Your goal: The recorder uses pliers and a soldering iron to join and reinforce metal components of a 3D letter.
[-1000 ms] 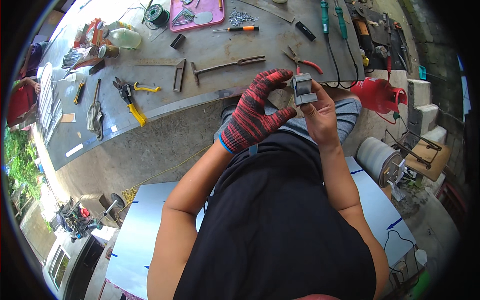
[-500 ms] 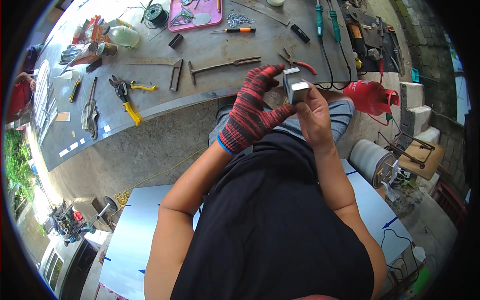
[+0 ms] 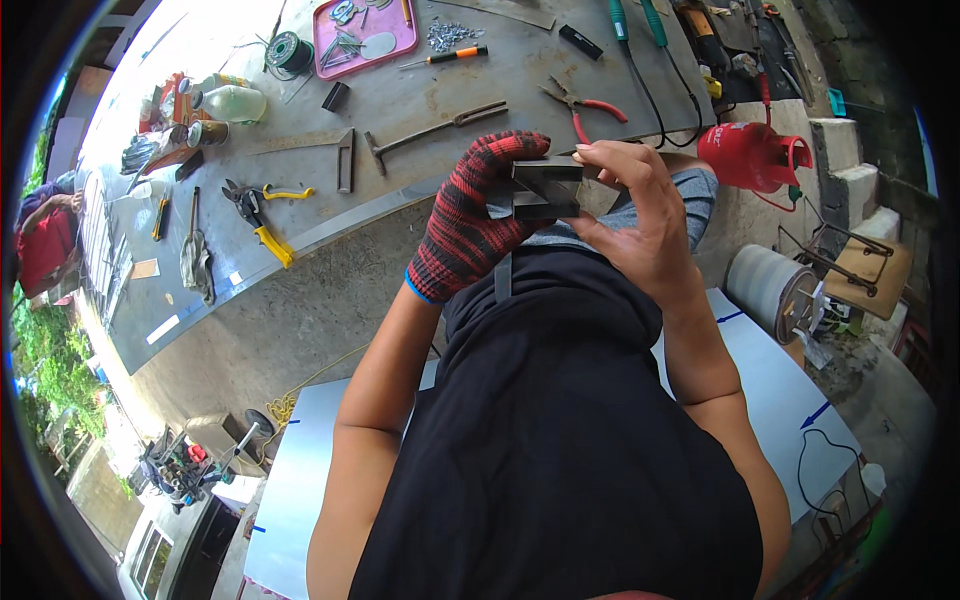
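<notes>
A small box-like piece of bent sheet metal (image 3: 546, 192), shiny with dark inner faces, is held up in front of my lap by the near edge of the table. My left hand (image 3: 468, 220), in a red and black striped knit glove, grips its left side with the thumb below and fingers above. My bare right hand (image 3: 645, 215) pinches its right end, fingertips at the top corner and thumb at the lower one. Just beyond lie pliers (image 3: 572, 101) with red handles. A T-ended metal rod (image 3: 430, 132) and a try square (image 3: 345, 165) rest farther left.
On the metal table (image 3: 400, 90) are yellow-handled snips (image 3: 250, 212), a screwdriver (image 3: 447, 56), a pink tray (image 3: 319, 45), a rivet pile (image 3: 455, 37) and a wire spool (image 3: 290, 54). Green-handled soldering irons (image 3: 621, 25) trail cords. A red gas cylinder (image 3: 740, 157) stands right; another person (image 3: 48, 245) is far left.
The metal piece has come lower and to the left, turned so its hollow side shows. My right fingers have shifted to its top corner. The whole view has tilted slightly.
</notes>
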`<state>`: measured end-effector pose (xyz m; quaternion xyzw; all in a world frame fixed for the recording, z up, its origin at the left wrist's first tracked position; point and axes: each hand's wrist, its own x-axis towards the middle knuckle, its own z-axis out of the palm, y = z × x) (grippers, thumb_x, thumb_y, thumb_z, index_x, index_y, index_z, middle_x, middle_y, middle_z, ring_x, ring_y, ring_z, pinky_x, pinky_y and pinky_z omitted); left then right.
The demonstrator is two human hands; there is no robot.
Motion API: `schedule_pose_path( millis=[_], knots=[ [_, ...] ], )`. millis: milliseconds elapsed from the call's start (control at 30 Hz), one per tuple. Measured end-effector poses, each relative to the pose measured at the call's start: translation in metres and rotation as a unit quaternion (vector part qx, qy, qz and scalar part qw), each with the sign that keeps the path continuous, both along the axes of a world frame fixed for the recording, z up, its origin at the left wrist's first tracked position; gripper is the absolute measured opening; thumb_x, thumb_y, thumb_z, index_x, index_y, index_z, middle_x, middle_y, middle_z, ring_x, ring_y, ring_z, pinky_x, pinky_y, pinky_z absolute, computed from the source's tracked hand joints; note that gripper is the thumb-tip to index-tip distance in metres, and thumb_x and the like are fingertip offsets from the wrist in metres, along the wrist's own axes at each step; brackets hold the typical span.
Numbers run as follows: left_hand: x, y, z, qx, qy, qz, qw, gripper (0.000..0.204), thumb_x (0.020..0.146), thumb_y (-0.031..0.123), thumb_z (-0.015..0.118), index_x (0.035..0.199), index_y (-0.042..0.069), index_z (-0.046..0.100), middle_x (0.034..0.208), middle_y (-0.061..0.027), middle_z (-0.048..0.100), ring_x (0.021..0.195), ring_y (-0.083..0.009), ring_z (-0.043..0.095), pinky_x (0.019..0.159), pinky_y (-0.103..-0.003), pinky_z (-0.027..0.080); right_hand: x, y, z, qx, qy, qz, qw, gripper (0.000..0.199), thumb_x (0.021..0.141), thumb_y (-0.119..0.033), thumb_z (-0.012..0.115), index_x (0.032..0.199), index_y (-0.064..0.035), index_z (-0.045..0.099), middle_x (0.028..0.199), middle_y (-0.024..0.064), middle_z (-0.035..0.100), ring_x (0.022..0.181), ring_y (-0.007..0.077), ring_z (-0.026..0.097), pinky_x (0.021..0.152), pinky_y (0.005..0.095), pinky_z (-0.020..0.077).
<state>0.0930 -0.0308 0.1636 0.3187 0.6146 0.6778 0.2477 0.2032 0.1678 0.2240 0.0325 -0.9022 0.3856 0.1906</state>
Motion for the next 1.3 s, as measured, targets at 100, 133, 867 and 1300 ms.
schedule_pose_path(
  millis=[100,133,867,1300],
  knots=[
    [0.003,0.003,-0.003,0.006,0.000,0.002,1.000,0.072,0.077,0.005,0.093,0.141,0.010,0.061,0.143,-0.0112,0.062,0.131,-0.0276,0.064,0.107,-0.039,0.054,0.003,0.001,0.001,-0.012,-0.003,-0.007,1.000,0.070,0.072,-0.001,0.090,0.136,-0.0071,0.061,0.128,0.0136,0.069,0.106,0.0273,0.065,0.085,0.0370,0.0555],
    [0.005,0.004,-0.004,0.004,0.000,0.000,1.000,0.072,0.077,0.005,0.093,0.141,0.010,0.061,0.143,-0.0112,0.062,0.131,-0.0276,0.064,0.107,-0.039,0.054,0.003,0.001,0.001,-0.015,-0.002,-0.008,1.000,0.069,0.073,-0.001,0.090,0.135,-0.0071,0.061,0.128,0.0134,0.069,0.108,0.0276,0.066,0.086,0.0372,0.0557],
    [0.010,0.011,-0.010,0.011,-0.042,0.019,0.999,0.069,0.076,0.013,0.093,0.138,0.010,0.063,0.148,-0.0128,0.056,0.140,-0.0292,0.055,0.115,-0.041,0.048,0.005,0.005,0.005,-0.012,-0.005,0.001,1.000,0.070,0.073,-0.005,0.090,0.137,-0.0059,0.061,0.127,0.0118,0.071,0.107,0.0264,0.065,0.090,0.0364,0.0537],
    [0.009,0.008,-0.010,0.001,-0.011,0.021,1.000,0.069,0.078,0.014,0.092,0.140,0.010,0.062,0.148,-0.0109,0.057,0.138,-0.0280,0.057,0.114,-0.040,0.048,0.000,0.000,0.009,-0.048,-0.032,-0.005,0.998,0.067,0.075,-0.007,0.088,0.138,-0.0058,0.064,0.124,0.0107,0.069,0.113,0.0308,0.064,0.100,0.0426,0.0524]
  ],
)
